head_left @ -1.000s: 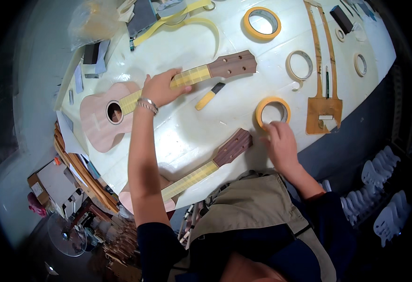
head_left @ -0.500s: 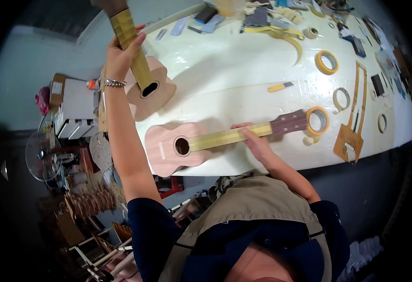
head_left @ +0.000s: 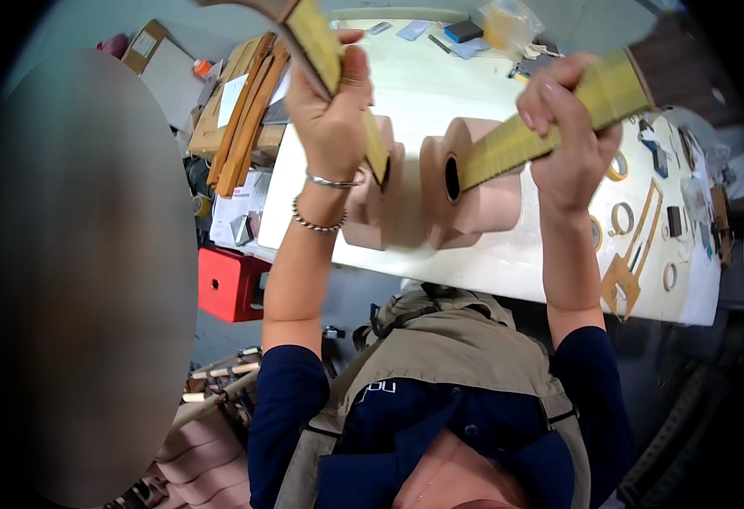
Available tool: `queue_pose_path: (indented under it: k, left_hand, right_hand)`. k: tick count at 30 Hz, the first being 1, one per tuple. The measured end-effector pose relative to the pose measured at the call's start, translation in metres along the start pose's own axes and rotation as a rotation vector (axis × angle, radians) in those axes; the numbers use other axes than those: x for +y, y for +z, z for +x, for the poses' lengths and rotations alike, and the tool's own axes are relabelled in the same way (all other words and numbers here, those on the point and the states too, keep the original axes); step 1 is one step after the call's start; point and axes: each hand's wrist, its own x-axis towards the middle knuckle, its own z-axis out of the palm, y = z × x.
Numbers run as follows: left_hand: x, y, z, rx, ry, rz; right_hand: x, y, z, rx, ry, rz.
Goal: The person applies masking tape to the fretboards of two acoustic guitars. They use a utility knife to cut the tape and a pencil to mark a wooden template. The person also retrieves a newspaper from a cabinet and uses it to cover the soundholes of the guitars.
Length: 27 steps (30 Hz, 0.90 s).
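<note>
Two unfinished ukuleles with pale pinkish wood bodies are in my hands, one in each. My left hand (head_left: 330,114) is closed round the neck of the left ukulele (head_left: 365,216), which stands tilted up over the table. My right hand (head_left: 569,140) grips the neck of the right ukulele (head_left: 489,208), its dark headstock pointing up and right. Yellow tape covers both fretboards, and a dark soundhole shows on each body. The two bodies are close together with a narrow gap. Whether their lower ends touch the table I cannot tell.
The white table (head_left: 406,263) carries tape rolls (head_left: 621,218), a wooden template (head_left: 622,284) and a dark block (head_left: 463,31). Wooden strips (head_left: 245,127) lie on boxes at left, above a red stool (head_left: 229,284). A large blurred grey oval (head_left: 92,280) fills the far left.
My right hand has lifted its ukulele from lying across the table to a tilted-up position. Both ukuleles are now side by side. The view has shifted, and the grey oval has appeared.
</note>
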Motion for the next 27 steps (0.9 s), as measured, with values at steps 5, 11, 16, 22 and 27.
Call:
queue_pose_path:
  k: [5, 11, 16, 22, 27]
  left_hand:
    - [-0.007, 0.016, -0.017, 0.028, 0.029, -0.026]
    - [0.001, 0.005, -0.013, -0.069, -0.186, -0.324]
    - [0.015, 0.01, -0.013, -0.175, -0.063, 0.33]
    - [0.101, -0.008, -0.109, 0.286, -0.045, 0.511]
    - [0.197, -0.009, -0.207, 0.497, -0.092, 0.657]
  right_hand:
    - [0.023, 0.026, 0.014, -0.045, 0.102, 0.037]
    - [0.074, 0.052, -0.002, -0.398, 0.196, 0.201]
    - [0.15, 0.006, -0.026, -0.647, 0.418, 0.171]
    - [0.066, 0.066, -0.075, -1.03, 0.375, 0.273]
    - [0.017, 0.105, -0.155, -1.489, 0.52, 0.501]
